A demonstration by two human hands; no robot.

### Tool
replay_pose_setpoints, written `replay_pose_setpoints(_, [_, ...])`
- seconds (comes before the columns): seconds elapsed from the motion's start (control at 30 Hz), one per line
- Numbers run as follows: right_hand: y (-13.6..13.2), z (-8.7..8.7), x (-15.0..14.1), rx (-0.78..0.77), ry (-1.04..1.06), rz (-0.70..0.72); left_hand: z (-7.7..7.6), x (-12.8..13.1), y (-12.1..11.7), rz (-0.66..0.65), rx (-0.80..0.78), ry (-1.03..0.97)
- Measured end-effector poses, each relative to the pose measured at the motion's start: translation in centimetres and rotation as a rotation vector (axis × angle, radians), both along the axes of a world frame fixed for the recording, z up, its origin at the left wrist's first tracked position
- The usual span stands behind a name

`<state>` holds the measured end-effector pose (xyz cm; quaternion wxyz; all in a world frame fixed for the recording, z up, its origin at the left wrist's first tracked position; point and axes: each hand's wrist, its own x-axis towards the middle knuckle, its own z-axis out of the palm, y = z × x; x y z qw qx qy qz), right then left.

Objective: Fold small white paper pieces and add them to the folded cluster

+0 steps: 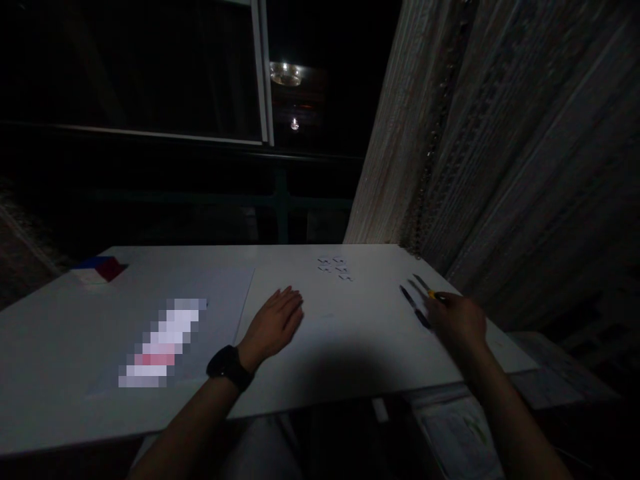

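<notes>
My left hand (275,322), with a dark watch (230,367) on its wrist, lies palm down on the white table (320,373), its fingers stretched out and nothing visible in them. At the table's right side, my right hand (457,321) is closed around the yellow handle of a slim-bladed tool, apparently a utility knife (423,285), whose tip points away to the left. A dark pen (415,307) lies just left of that hand. Beyond my left hand, several small dark-marked pieces (335,268) sit in a cluster; their kind is too small to tell.
A large pale sheet (220,293) lies on the left half, with a bright pixelated oblong (163,343) over it. A blue, white and red block (99,270) stands at the far left. Curtains (450,133) hang at the right, and a dark window (265,73) is behind.
</notes>
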<state>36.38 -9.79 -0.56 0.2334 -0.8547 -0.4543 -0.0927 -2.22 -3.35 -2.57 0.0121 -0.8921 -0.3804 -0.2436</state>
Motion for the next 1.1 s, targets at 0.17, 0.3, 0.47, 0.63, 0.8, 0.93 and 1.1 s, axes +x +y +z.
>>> replay_pose_setpoints(0.17, [2.4, -2.2, 1.0, -0.131, 0.024, -0.015, 0.4, 0.9, -2.5, -0.071, -0.093, 0.059])
replay_pose_setpoints(0.3, [2.4, -2.1, 1.1, -0.084, -0.007, 0.039, -0.3, 1.3, -3.9, -0.096, -0.148, 0.085])
replay_pose_setpoints(0.47, [0.8, -0.5, -4.7, 0.141, -0.016, 0.262, -0.5, 1.5, -4.1, -0.114, -0.152, 0.043])
replay_pose_setpoints(0.63, [-0.5, -0.9, -13.2, -0.060, 0.295, 0.799, -0.4, 1.7, -4.2, -0.088, -0.142, 0.024])
replay_pose_setpoints(0.8, [0.4, -2.5, -15.2, 0.079, 0.491, 0.814, -0.5, 1.8, -4.1, -0.077, -0.134, -0.009])
replay_pose_setpoints(0.93, [1.9, -3.0, -15.0, 0.137, 0.573, 1.059, -0.4, 1.9, -4.1, -0.090, -0.119, -0.022])
replay_pose_setpoints(1.1, [2.4, -2.6, -15.2, 0.160, 0.345, 1.190, -0.2, 1.9, -4.2, -0.094, -0.131, -0.005])
